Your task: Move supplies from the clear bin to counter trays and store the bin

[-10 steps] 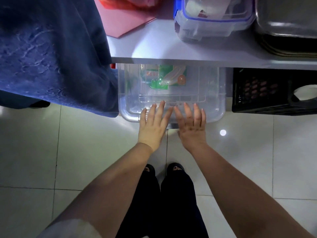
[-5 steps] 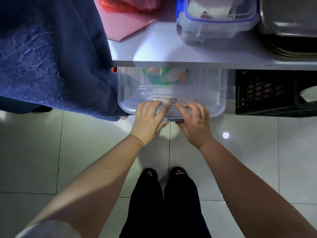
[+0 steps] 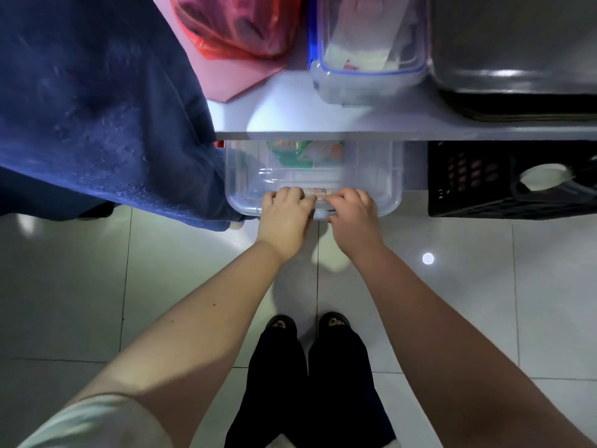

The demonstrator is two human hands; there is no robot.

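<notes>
The clear bin (image 3: 381, 176) stands on the tiled floor, its far half under the white counter (image 3: 290, 124). A green and orange packet (image 3: 297, 153) lies inside it at the back. My left hand (image 3: 286, 215) and my right hand (image 3: 353, 218) sit side by side at the middle of the bin's near rim, fingers curled over the edge and gripping it. On the counter above stand a clear lidded container with a blue rim (image 3: 368, 50) and a metal tray (image 3: 517, 53).
A dark blue cloth (image 3: 97, 101) hangs from the counter at the left, touching the bin's left side. A black crate (image 3: 504, 182) sits under the counter to the right. A red plastic bag (image 3: 235, 24) lies on the counter. My feet (image 3: 307, 324) stand on the tiles.
My fingers went from flat on the bin's top to curled over its near rim. The bin now shows less in front of the counter edge.
</notes>
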